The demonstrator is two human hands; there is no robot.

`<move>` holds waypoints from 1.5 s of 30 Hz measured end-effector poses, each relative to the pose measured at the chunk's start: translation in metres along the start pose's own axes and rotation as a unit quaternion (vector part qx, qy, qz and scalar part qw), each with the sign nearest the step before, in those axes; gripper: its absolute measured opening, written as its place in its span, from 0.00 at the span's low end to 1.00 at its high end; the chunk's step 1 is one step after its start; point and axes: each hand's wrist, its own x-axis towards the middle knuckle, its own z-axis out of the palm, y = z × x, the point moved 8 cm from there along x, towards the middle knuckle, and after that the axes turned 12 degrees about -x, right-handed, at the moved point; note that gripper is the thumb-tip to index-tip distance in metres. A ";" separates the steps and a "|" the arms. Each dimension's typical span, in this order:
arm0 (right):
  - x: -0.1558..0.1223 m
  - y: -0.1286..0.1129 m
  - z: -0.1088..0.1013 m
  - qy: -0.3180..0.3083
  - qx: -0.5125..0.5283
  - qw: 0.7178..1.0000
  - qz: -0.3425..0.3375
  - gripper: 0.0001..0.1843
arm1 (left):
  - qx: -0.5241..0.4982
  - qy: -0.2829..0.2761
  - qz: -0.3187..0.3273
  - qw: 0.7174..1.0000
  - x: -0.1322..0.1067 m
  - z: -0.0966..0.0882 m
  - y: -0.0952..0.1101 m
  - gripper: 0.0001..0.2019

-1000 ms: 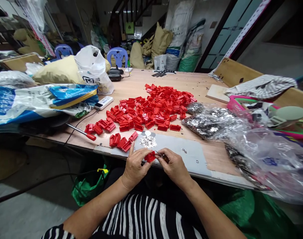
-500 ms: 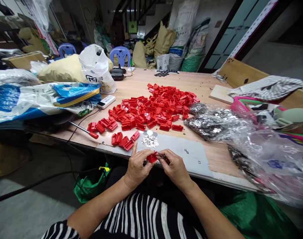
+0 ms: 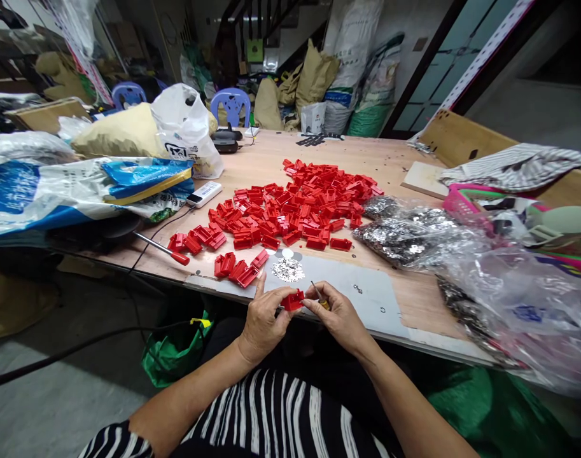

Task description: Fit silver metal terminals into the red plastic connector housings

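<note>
One small red housing (image 3: 293, 300) sits at the near edge of the gray mat (image 3: 378, 292), pinched between the thumb and fingers of the left hand (image 3: 265, 318). The right hand (image 3: 336, 318) holds a thin yellow-handled tool (image 3: 324, 304), fingertips right by the housing; contact is hard to tell. The housing looks light, stiff and smooth, probably best gripped by its outer walls. Loose metal pieces (image 3: 287, 270) lie on the mat; beyond it, more red housings (image 3: 314, 200) heap on the counter (image 3: 259, 159).
</note>
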 end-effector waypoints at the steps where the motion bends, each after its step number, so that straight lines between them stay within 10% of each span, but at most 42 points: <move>1: 0.001 0.000 0.002 -0.008 0.019 1.000 0.005 0.11 | -0.007 -0.005 0.005 1.000 0.000 0.001 0.000 0.13; 19: -0.022 0.008 0.032 -0.198 0.248 0.943 0.097 0.20 | -0.134 -0.061 0.018 0.989 -0.014 0.009 -0.001 0.15; 28: -0.022 0.004 0.039 -0.211 0.312 0.921 0.103 0.24 | -0.274 -0.039 -0.125 0.953 -0.015 0.008 -0.025 0.14; 32: 0.001 0.008 0.026 -0.197 0.184 0.960 0.073 0.20 | -0.289 0.011 -0.186 0.939 -0.018 0.006 -0.041 0.14; 35: 0.035 0.014 -0.009 -0.044 -0.062 0.997 0.025 0.10 | -0.232 0.018 -0.183 0.955 -0.015 0.002 -0.044 0.14; 38: 0.061 0.017 -0.022 0.020 -0.261 0.965 0.015 0.05 | -0.174 0.018 -0.167 0.970 -0.010 -0.004 -0.044 0.13; 45: 0.088 0.013 -0.009 0.029 -0.330 0.943 0.027 0.02 | -0.112 0.028 -0.120 0.986 -0.003 -0.011 -0.041 0.12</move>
